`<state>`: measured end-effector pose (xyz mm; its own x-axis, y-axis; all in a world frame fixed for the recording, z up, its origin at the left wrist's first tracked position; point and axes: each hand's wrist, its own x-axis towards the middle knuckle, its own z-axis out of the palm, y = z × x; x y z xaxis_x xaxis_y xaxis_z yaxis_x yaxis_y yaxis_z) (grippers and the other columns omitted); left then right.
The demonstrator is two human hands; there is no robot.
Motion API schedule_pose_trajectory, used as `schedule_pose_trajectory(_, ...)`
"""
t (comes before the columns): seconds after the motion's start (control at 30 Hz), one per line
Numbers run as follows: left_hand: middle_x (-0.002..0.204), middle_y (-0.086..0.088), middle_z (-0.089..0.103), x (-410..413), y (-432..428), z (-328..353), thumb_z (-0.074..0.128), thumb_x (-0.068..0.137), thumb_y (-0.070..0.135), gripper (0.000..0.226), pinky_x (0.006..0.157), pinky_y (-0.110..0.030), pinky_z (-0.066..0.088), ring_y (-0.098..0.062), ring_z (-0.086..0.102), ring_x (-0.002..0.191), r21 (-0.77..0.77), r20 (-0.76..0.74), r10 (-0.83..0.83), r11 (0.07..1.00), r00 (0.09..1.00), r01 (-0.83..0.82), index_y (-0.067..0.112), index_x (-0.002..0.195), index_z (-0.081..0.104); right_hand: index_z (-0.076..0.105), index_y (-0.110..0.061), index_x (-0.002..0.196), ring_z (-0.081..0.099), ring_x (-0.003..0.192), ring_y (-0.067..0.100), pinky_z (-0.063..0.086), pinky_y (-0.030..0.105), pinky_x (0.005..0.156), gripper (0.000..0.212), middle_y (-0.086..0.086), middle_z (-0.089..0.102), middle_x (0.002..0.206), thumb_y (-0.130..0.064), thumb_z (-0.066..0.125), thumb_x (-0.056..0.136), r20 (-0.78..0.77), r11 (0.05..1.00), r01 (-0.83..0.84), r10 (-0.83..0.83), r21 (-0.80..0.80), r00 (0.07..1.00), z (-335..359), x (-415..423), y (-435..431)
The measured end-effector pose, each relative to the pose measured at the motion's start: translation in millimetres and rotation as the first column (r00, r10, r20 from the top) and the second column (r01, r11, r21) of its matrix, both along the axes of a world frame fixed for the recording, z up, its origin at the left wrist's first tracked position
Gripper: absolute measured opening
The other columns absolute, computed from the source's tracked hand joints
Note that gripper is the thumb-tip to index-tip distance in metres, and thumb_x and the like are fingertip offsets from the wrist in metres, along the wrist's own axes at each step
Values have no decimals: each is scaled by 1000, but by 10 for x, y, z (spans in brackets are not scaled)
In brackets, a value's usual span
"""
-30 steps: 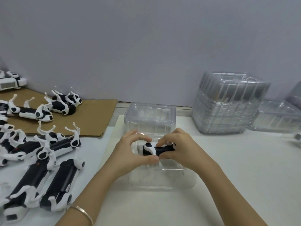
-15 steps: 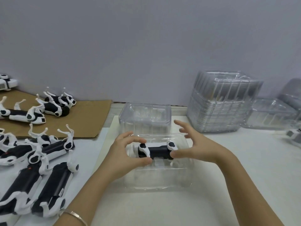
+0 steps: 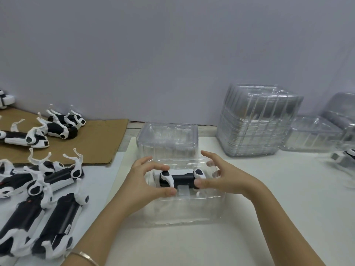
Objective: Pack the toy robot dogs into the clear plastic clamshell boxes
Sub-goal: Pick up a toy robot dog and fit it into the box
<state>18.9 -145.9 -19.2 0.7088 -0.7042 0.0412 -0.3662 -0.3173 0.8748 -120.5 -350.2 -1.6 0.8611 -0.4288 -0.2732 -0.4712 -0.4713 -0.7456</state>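
Note:
A black and white toy robot dog [image 3: 181, 179] lies lengthwise inside the open clear clamshell box [image 3: 182, 212] at the table's centre. The box's lid [image 3: 167, 139] stands open behind it. My left hand [image 3: 142, 185] curls around the dog's left end, with the thumb below and the index finger above. My right hand [image 3: 228, 179] is spread at the box's right side. Its thumb touches the dog's right end and its fingers reach over the far wall.
Several loose toy dogs [image 3: 53, 223] lie at the left, some on a brown cardboard sheet [image 3: 92, 143]. A tall stack of empty clamshells [image 3: 257, 121] stands at the back right. More clear boxes [image 3: 315, 133] sit beside it, and a boxed dog [image 3: 345, 158] at the right edge.
My right hand has let go of the dog and spread open. The dog has settled lower into the box, and my left hand keeps its hold.

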Motion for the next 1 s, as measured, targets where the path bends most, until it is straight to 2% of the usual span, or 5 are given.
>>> schedule_pose_trajectory(0.23, 136, 21, 32, 51, -60, -121, 74, 83, 33, 19, 91, -16, 27, 6, 34, 123, -62, -16, 45, 997, 999, -46, 44, 96, 66, 34, -40, 143, 55, 106, 19, 45, 29, 68, 99, 0, 54, 126, -87, 60, 60, -45, 968, 249, -248, 25, 968, -86, 69, 27)
schedule_pose_trajectory(0.33, 132, 19, 27, 91, -50, -187, 73, 80, 44, 48, 78, -17, 34, -4, 38, 114, -35, -47, 120, 992, 992, -122, 41, 115, 40, 53, -26, 123, 59, 89, 14, 49, 28, 65, 95, -7, 58, 107, -92, 50, 54, -87, 970, 243, -240, 26, 967, -101, 48, 36)
schedule_pose_trajectory(0.5, 139, 16, 26, 86, -68, -99, 69, 66, 60, 92, 104, -30, 27, 1, 26, 124, -174, -335, 49, 978, 941, -113, 48, 143, 20, 53, -44, 125, 65, 93, 4, 51, 24, 67, 81, -15, 61, 115, -76, 71, 53, 196, 931, 121, -198, 343, 960, -29, 24, 99)
schedule_pose_trajectory(0.67, 144, 38, 28, 53, -187, 113, 69, 79, 43, 64, 100, -10, 23, 31, 21, 123, -422, -52, 20, 906, 998, -40, 60, 129, 32, 53, -59, 112, 71, 94, 19, 59, 47, 73, 66, -3, 67, 112, -42, 83, 56, 412, 825, -38, -241, 563, 879, 18, 35, 117)
schedule_pose_trajectory(1.0, 131, 47, 39, -2, -247, 200, 73, 77, 49, 52, 103, -18, 37, 6, 39, 131, -486, -10, -47, 873, 999, 37, 69, 115, 43, 55, -56, 114, 70, 97, 29, 59, 49, 77, 73, 7, 58, 126, -28, 88, 55, 513, 822, -16, -340, 569, 789, 19, 35, 54)
